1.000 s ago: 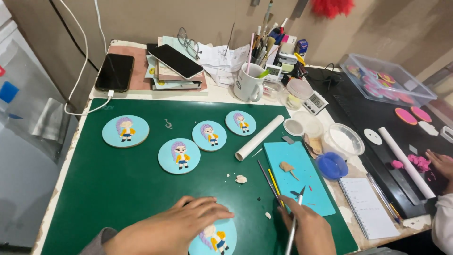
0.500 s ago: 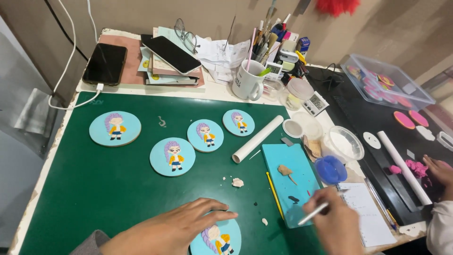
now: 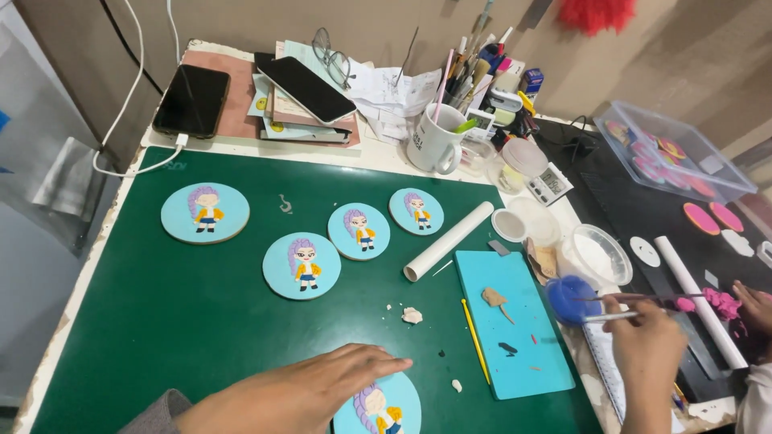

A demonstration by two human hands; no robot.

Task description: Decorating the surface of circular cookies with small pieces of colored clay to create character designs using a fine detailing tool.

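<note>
My left hand point(image 3: 305, 394) lies flat on a round light-blue disc point(image 3: 390, 411) bearing a purple-haired figure, at the near edge of the green mat point(image 3: 161, 321). My right hand point(image 3: 647, 354) grips a thin brush point(image 3: 611, 317); its tip reaches a small blue dish point(image 3: 567, 299) just right of the light-blue work board point(image 3: 515, 337). Further back on the mat lie several similar figure discs, among them a large one point(image 3: 205, 213) and a middle one point(image 3: 301, 265).
A white roller point(image 3: 448, 241) lies by the board. A mug of tools point(image 3: 434, 141), two phones point(image 3: 191, 99) and papers crowd the back. At the right, a co-worker's hand point(image 3: 756, 305) works pink clay beside a long white roller point(image 3: 696, 297) and a clear box point(image 3: 671, 153).
My right hand has moved with the brush from the near disc rightward to the blue dish. My left hand stays on the disc.
</note>
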